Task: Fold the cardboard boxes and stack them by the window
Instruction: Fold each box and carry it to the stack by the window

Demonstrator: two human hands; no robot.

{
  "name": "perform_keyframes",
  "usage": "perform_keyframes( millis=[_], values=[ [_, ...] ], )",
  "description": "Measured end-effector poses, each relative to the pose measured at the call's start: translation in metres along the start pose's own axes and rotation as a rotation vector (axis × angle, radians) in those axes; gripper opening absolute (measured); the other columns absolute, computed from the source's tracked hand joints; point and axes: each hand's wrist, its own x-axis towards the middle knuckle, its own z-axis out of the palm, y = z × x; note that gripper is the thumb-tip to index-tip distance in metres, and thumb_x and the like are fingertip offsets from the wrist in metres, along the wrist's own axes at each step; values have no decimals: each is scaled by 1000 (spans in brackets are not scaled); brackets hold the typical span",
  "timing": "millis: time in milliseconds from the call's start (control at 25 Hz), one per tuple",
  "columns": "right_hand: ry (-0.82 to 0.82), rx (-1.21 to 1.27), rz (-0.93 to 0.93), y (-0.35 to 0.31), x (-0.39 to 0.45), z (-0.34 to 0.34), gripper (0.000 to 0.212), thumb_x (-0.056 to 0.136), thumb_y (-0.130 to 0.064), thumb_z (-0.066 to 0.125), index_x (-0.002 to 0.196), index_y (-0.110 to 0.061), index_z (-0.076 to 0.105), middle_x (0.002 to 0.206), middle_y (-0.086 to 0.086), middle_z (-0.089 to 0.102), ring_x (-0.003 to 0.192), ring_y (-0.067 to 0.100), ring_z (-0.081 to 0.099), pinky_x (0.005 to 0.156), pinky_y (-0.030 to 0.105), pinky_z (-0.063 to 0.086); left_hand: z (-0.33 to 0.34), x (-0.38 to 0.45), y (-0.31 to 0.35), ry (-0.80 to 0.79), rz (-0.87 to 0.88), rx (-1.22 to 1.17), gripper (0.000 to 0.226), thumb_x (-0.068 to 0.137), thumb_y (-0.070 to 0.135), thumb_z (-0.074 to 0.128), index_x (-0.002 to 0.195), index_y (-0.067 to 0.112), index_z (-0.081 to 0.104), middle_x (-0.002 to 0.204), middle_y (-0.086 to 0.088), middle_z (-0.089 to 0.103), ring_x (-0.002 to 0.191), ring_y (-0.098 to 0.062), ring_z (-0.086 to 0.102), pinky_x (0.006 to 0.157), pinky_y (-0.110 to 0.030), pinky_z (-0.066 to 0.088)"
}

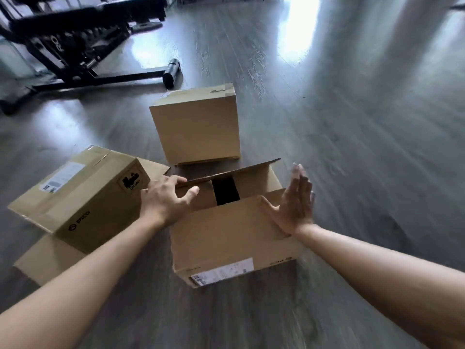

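Nearest on the grey wooden floor (352, 147) sits the half-closed box (226, 235), its near flap folded flat over the top and a dark gap showing nothing I can make out inside. The left hand (163, 200) curls its fingers over the edge of the far flap (234, 172), gripping it. The right hand (294, 200) is flat with straight fingers, its heel against the near flap's right end. Just left, a closed labelled box (83, 200) rests tilted on a flattened sheet of cardboard (47, 260). Behind stands a third closed box (198, 124). Farther off is black gym equipment (70, 39).
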Motion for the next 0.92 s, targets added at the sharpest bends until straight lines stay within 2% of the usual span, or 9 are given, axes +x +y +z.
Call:
perform_keyframes(
  millis=[80, 160, 240, 320, 400, 520, 640, 800, 920],
  values=[
    [86, -23, -75, -3, 7, -7, 117, 75, -74, 62, 157, -13, 6, 162, 17, 17, 144, 36, 25, 110, 54, 28, 13, -17, 4, -57, 105, 172, 63, 87, 74, 43, 134, 34, 56, 134, -3, 57, 127, -25, 45, 105, -42, 32],
    [102, -85, -173, -7, 15, -12, 112, 72, -75, 56, 157, -17, 13, 159, 18, 24, 141, 38, 29, 106, 51, 31, 28, -33, 10, -102, 184, 193, 70, 89, 74, 39, 145, 33, 44, 145, -2, 49, 136, -23, 37, 114, -43, 25],
    [-2, -181, -237, -11, 22, -15, 106, 73, -78, 49, 158, -22, 19, 161, 15, 22, 144, 35, 26, 108, 48, 29, 44, -44, 17, -168, 208, 195, 79, 89, 77, 33, 155, 33, 27, 157, -3, 34, 146, -24, 25, 121, -43, 13],
    [-174, -286, -279, -11, 24, -11, 99, 79, -82, 40, 159, -29, 14, 165, 9, 12, 150, 30, 15, 112, 45, 21, 58, -48, 23, -248, 194, 192, 86, 89, 79, 28, 159, 34, 8, 166, -5, 12, 153, -25, 7, 123, -44, 1],
    [-328, -331, -293, -5, 21, -3, 94, 83, -84, 32, 159, -35, 6, 168, 4, 2, 153, 26, 3, 116, 45, 13, 67, -48, 24, -304, 172, 175, 88, 89, 81, 23, 159, 35, -6, 168, -5, -7, 153, -23, -12, 122, -43, -11],
    [-485, -348, -257, 7, 13, 7, 93, 81, -88, 18, 158, -38, 3, 168, -1, -5, 153, 21, -8, 120, 48, 7, 75, -48, 19, -368, 164, 180, 88, 88, 82, 17, 157, 38, -14, 164, -5, -25, 149, -22, -28, 119, -41, -21],
    [-495, -327, -233, 10, 13, 13, 96, 78, -89, 11, 158, -38, 6, 167, -4, -6, 153, 19, -10, 121, 49, 12, 82, -49, 17, -391, 164, 207, 85, 87, 83, 13, 155, 40, -17, 163, -4, -29, 148, -22, -31, 117, -40, -24],
    [-489, -283, -217, 10, 13, 14, 92, 81, -88, 13, 158, -38, 8, 167, -6, -6, 153, 17, -11, 121, 48, 15, 82, -45, 16, -378, 167, 205, 84, 87, 83, 11, 155, 42, -15, 164, -1, -26, 149, -20, -28, 117, -40, -22],
    [-503, -254, -205, 7, 13, 12, 83, 88, -81, 21, 158, -38, 13, 167, -7, -3, 153, 17, -9, 121, 47, 15, 81, -45, 12, -310, 171, 196, 78, 91, 78, 11, 157, 42, -6, 167, -1, -13, 152, -20, -17, 119, -40, -16]
  ],
)
